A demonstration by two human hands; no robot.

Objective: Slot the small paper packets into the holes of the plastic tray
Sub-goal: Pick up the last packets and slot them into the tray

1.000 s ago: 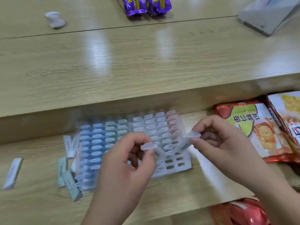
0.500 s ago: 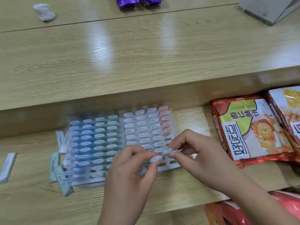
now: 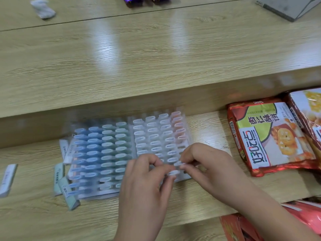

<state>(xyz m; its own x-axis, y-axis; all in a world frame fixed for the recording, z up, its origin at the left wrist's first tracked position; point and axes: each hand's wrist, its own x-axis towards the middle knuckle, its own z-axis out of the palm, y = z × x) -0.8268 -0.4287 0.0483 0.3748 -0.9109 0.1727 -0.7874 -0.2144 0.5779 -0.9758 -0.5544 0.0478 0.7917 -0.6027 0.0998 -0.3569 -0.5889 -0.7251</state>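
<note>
Presently both hands worked at the near right corner of the plastic tray [image 3: 109, 193], which lay flat on the lower wooden ledge [image 3: 199, 197]. The left hand [image 3: 145, 185] pinched the nearer packet [image 3: 172, 172] between thumb and forefinger, the other fingers curled. The right hand [image 3: 210, 169] pinched the farther packet [image 3: 179, 163] at its fingertips in like manner. The two packets stood just beside each other, directly over the tray's near right rows, the left-hand one closer to the person.

Only the white upper end of each packet was visible. Their long axes appeared to run downward to the tray, roughly upright like the slotted packets [image 3: 107, 145] filling the rows beyond; blur prevented confirming the tilt. Whether either lower end had entered a hole could not be told, the fingers covering that corner.

Judgement: insertion depended on each packet's lower end meeting a hole squarely from above. Loose packets [image 3: 60, 173] lay beside the tray's left edge, well apart from both hands.
</note>
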